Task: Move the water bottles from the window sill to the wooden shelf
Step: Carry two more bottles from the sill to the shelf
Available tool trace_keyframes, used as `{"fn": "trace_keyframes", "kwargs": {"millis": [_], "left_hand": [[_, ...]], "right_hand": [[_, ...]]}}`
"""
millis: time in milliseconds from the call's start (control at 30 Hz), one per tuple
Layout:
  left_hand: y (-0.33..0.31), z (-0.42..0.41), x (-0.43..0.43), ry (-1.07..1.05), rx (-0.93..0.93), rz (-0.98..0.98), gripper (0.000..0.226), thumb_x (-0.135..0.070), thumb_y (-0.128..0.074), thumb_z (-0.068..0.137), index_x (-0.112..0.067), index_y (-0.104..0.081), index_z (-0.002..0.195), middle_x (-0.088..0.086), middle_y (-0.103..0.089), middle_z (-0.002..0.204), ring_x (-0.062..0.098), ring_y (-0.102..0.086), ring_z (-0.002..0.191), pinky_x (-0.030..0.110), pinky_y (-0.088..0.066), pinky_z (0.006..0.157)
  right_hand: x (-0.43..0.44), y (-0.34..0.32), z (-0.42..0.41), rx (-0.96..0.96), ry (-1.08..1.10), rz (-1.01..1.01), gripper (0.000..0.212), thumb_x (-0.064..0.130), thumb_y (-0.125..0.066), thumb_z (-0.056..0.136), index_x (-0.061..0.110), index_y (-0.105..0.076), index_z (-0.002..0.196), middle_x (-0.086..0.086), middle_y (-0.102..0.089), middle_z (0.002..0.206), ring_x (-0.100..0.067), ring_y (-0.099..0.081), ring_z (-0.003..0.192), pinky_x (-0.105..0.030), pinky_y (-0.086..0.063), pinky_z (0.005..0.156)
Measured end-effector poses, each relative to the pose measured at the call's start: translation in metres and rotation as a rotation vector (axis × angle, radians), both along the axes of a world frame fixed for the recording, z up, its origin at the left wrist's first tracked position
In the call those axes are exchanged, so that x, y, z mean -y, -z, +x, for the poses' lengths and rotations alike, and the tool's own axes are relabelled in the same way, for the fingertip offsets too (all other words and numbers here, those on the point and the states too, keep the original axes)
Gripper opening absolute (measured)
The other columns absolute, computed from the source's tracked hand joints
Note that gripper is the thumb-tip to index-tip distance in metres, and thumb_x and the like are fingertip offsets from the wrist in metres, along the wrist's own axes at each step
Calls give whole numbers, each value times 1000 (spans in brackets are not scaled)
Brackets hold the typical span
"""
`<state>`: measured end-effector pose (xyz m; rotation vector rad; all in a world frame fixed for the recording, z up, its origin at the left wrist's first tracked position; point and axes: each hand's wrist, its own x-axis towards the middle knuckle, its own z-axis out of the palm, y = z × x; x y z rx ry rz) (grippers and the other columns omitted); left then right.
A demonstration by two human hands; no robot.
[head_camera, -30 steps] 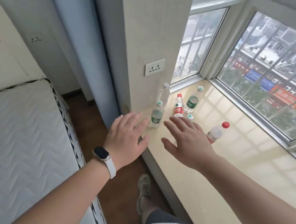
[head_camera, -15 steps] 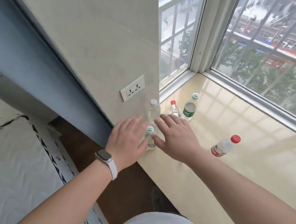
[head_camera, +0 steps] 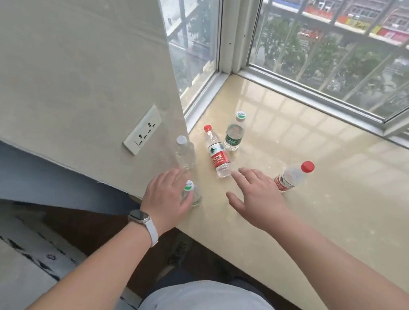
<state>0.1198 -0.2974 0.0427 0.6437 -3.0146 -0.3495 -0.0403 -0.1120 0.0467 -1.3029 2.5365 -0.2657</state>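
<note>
Glossy cream stone, that window sill point(head_camera: 332, 192), and five water bottles stand on it, none shifted yet. Left hand point(head_camera: 166, 198) is right against the nearest green-capped bottle point(head_camera: 191, 193), fingers curling round its far side, though whether they have closed I cannot tell. Right hand point(head_camera: 256, 197) hovers spread wide, empty, fingertips just short of the red-labelled bottle point(head_camera: 217, 154) at its eleven o'clock. A leaning red-capped bottle point(head_camera: 292, 175) sits at its two o'clock, a clear white-capped one point(head_camera: 185, 153) hugs the wall, and another green-capped bottle point(head_camera: 235, 134) stands furthest back. Best, I'd say, to grip low on the body, not the cap, and lift straight up. No wooden shelf in sight.
</note>
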Motion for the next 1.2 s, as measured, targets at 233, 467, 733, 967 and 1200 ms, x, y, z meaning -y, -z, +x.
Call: {"fn": "trace_keyframes", "kwargs": {"millis": [233,467,733,967,1200], "left_hand": [[59,-3,33,-33,187,342,60,-42,-61,92,-14,-45,144,4,-52,138,25,-52,125,38,-43,98],[102,-17,38,-33,217,619,58,-41,-68,90,-23,-47,141,-5,-54,139,17,-50,128,30,-39,105],[122,-44,32,-110,202,746,61,-40,-80,79,-27,-52,132,-9,-58,125,13,-55,116,28,-45,96],[94,-52,29,-139,80,870,61,-34,-84,75,-33,-54,128,-12,-60,122,9,-57,115,36,-48,102],[48,-63,30,-20,34,921,64,-35,-84,75,-35,-54,131,-17,-60,121,8,-56,114,36,-48,103]], "right_hand": [[-9,40,6,211,436,98,66,47,-56,93,19,-34,149,-1,-42,148,-21,-36,136,-35,-30,107],[-2,84,9,530,833,-78,58,34,-71,87,25,-45,137,4,-50,134,-19,-48,124,-26,-36,89],[14,118,2,582,975,-231,54,25,-78,80,22,-51,125,6,-56,114,-15,-52,106,-17,-32,77],[7,104,19,601,1108,-249,62,34,-80,76,26,-51,130,9,-59,118,-10,-52,105,-22,-36,85],[-6,50,42,543,1197,-310,47,37,-80,73,35,-55,113,15,-63,105,-11,-58,99,-22,-42,76]]}}
